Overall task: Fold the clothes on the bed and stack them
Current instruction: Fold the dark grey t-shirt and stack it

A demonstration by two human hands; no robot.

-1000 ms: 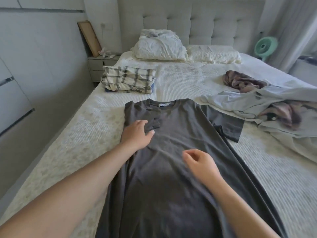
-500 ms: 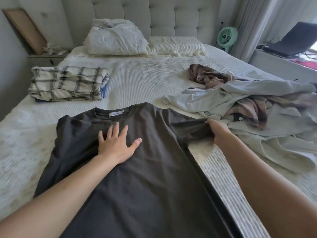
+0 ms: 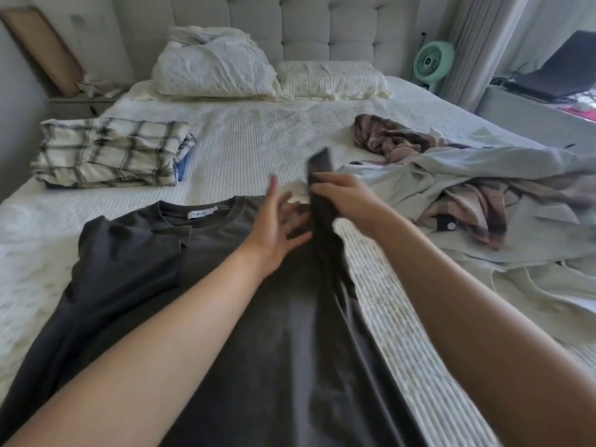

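Observation:
A dark grey T-shirt [image 3: 135,272] lies flat on the bed [image 3: 258,146], collar away from me, its left sleeve folded inward. My right hand [image 3: 348,201] grips the shirt's right sleeve and shoulder edge and holds it lifted off the bed, the sleeve end sticking up. My left hand [image 3: 274,230] rests on the shirt near the right shoulder, fingers straight and spread. A folded plaid stack [image 3: 113,153] sits at the left of the bed. A heap of unfolded pale and plaid clothes [image 3: 477,191] lies at the right.
Two pillows [image 3: 213,66] lean against the tufted headboard. A nightstand [image 3: 84,101] with a board stands at the back left. A green fan [image 3: 432,61] and a desk with a laptop [image 3: 561,72] are at the right.
My right hand has lifted the right sleeve and brought it inward toward the shirt's middle. My left hand slid right, to the shoulder line beside it.

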